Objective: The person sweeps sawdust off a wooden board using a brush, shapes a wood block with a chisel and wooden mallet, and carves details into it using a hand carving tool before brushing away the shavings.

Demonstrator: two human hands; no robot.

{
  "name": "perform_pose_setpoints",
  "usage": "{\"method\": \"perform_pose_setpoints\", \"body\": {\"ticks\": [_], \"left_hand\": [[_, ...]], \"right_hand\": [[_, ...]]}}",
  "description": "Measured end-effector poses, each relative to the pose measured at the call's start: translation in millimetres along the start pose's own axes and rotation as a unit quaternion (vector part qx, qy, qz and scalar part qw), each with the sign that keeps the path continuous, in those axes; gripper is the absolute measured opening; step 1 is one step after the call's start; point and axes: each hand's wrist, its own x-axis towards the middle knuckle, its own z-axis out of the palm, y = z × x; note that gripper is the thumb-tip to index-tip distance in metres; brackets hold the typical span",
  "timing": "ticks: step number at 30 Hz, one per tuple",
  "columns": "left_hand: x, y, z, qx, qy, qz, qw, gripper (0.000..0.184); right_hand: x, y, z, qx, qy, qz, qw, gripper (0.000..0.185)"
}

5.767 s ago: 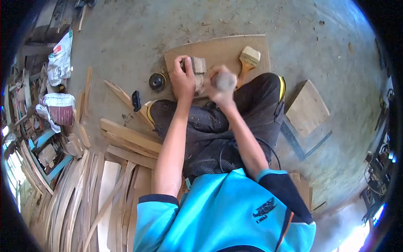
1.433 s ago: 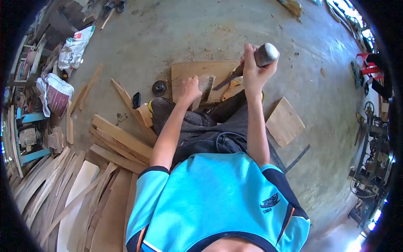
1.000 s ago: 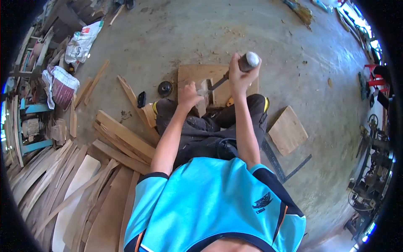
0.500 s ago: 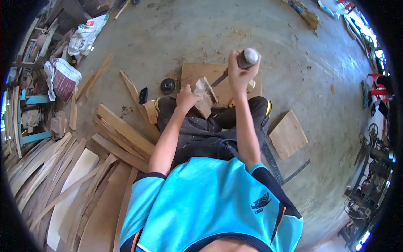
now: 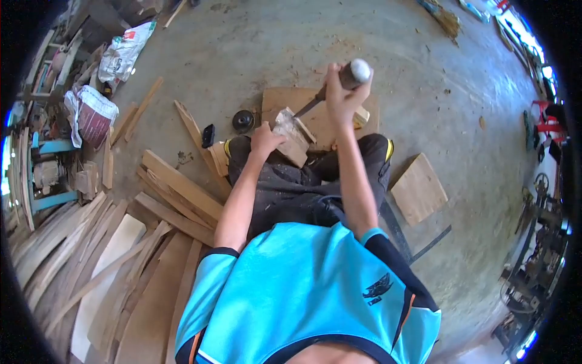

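Observation:
My left hand [image 5: 267, 139] is closed on the left side of a wooden block [image 5: 291, 144], which is tilted between my knees at the cardboard's near edge. The block's upper part looks pale and rough. My right hand [image 5: 347, 97], raised to the right of the block, is wrapped round the thick handle of a bladed tool [image 5: 355, 73] with a whitish rounded end. Its dark blade points down and left, and the tip is at the block's upper edge. Partly behind my right wrist is a brush [image 5: 361, 116] on the cardboard [image 5: 285, 97].
A round black object [image 5: 243, 121] and a small black object [image 5: 208, 135] are left of the cardboard. Long planks [image 5: 182, 188] lie at the left. On the right are a flat wooden board [image 5: 419, 189] and a dark metal square [image 5: 431, 244]. A broom [image 5: 447, 23] is at the top right.
Since the first frame, the tool has come into my right hand. Over the last second, the block has tilted and turned in my left hand, and the blade tip has come onto its upper edge.

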Motion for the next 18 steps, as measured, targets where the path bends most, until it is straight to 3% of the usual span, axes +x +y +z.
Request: {"method": "perform_pose_setpoints", "body": {"ticks": [1,3,5,7,9,11,13,14,15,17,18], "left_hand": [[-3,-5,-2,-0.004,-0.051,0.004,0.999,0.068],[6,-9,5,-0.026,-0.063,0.019,0.997,0.069],[1,2,8,0.025,0.033,0.060,0.997,0.069],[-8,26,1,-0.005,0.135,0.206,0.969,0.071],[-13,51,8,-0.081,0.231,0.241,0.939,0.074],[-23,70,18,-0.175,0.160,0.184,0.954,0.068],[-10,70,46,-0.074,0.136,0.192,0.969,0.063],[-22,88,42,-0.024,0.075,0.167,0.983,0.063],[-24,97,47,-0.024,0.068,0.180,0.981,0.063],[-25,104,53,0.061,-0.016,0.132,0.989,0.071],[-24,104,60,0.099,0.030,0.165,0.981,0.063]], "right_hand": [[2,-7,-10,-0.005,0.012,0.003,1.000,0.030],[25,-27,-37,-0.104,0.002,-0.084,0.991,0.026],[28,-78,-76,-0.127,0.065,-0.079,0.987,0.025],[26,-93,-150,-0.181,0.175,-0.047,0.967,0.024],[5,-102,-240,-0.197,0.294,-0.010,0.935,0.028],[-39,-109,-329,-0.185,0.458,0.056,0.867,0.034],[-105,-104,-400,-0.143,0.584,0.107,0.791,0.043],[-152,-92,-445,-0.145,0.593,0.112,0.784,0.037],[-187,-93,-455,-0.108,0.612,0.156,0.767,0.034],[-246,-89,-458,-0.053,0.703,0.186,0.684,0.029],[-280,-81,-467,-0.005,0.732,0.188,0.655,0.028]]}}
